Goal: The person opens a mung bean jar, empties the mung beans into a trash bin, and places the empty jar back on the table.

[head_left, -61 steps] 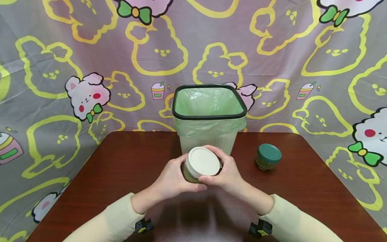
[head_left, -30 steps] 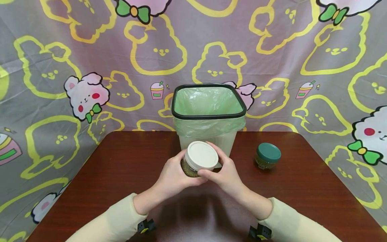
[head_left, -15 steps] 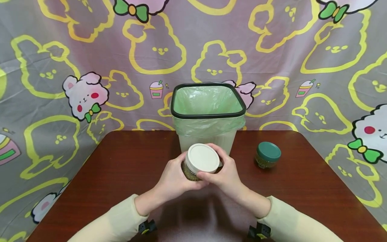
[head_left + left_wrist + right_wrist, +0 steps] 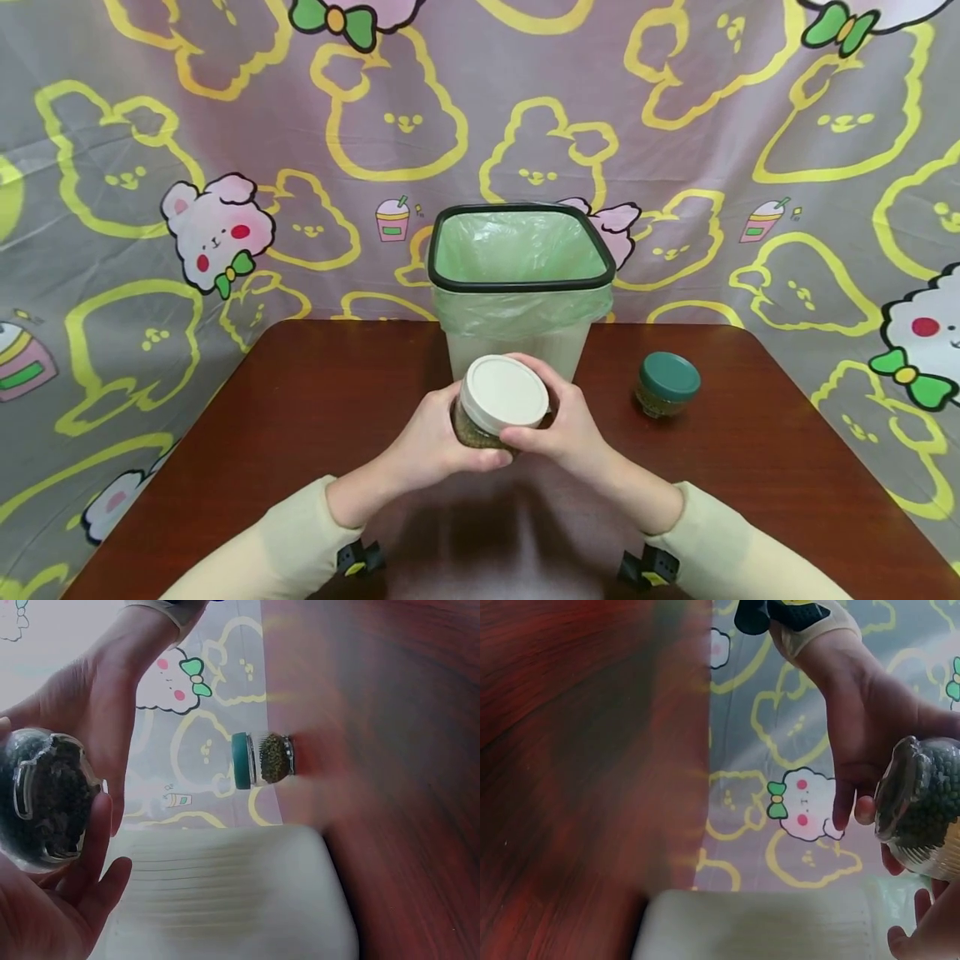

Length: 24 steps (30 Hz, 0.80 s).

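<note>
Both hands hold a glass jar of small dark green grains between them, tilted, in front of the bin. Its lid is cream-white and round, and sits on the jar. My left hand grips the glass body from the left, thumb along the near side. On the other side, my right hand grips the lid, thumb at the front and fingers behind. The jar's base shows in the right wrist view, clear of the table. A second jar, green-lidded with similar contents, stands on the table to the right.
Directly beyond the hands stands a cream bin with a black rim and a pale green liner bag. The dark red-brown table lies beneath. A patterned cloth hangs behind and along the sides.
The jar and both hands have risen slightly, then come down again, with small shifts in the thumbs. Both hands still hold it. The green-lidded jar and the bin stay put.
</note>
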{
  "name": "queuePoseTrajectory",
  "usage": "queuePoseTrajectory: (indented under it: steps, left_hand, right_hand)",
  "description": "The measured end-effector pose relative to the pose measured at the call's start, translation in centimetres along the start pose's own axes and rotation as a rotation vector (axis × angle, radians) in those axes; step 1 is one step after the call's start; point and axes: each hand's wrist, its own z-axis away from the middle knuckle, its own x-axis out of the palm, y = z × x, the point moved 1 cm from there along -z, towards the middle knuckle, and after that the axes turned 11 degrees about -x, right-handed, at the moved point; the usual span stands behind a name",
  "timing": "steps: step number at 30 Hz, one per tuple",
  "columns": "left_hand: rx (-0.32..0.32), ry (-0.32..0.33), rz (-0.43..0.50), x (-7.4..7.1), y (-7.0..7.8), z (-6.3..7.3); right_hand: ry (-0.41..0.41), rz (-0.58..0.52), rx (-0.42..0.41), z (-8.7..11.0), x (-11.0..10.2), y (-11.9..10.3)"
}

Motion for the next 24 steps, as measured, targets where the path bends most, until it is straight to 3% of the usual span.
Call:
queuePoseTrajectory:
  steps: [7, 14, 19, 24]
  left_hand:
    - [-0.03, 0.06, -0.024, 0.1, 0.0, -0.1]
    - [-0.072, 0.178, -0.129, 0.5, 0.0, -0.2]
    - [-0.097, 0.202, -0.178, 0.8, -0.1, -0.1]
    - [-0.086, 0.199, -0.168, 0.7, -0.2, 0.0]
  right_hand:
    - [0.005, 0.0, 0.072, 0.4, 0.2, -0.2]
    - [0.12, 0.039, 0.153, 0.4, 0.7, -0.8]
    - [0.155, 0.072, 0.177, 0.3, 1.0, -0.8]
    - [0.152, 0.095, 0.162, 0.2, 1.1, -0.9]
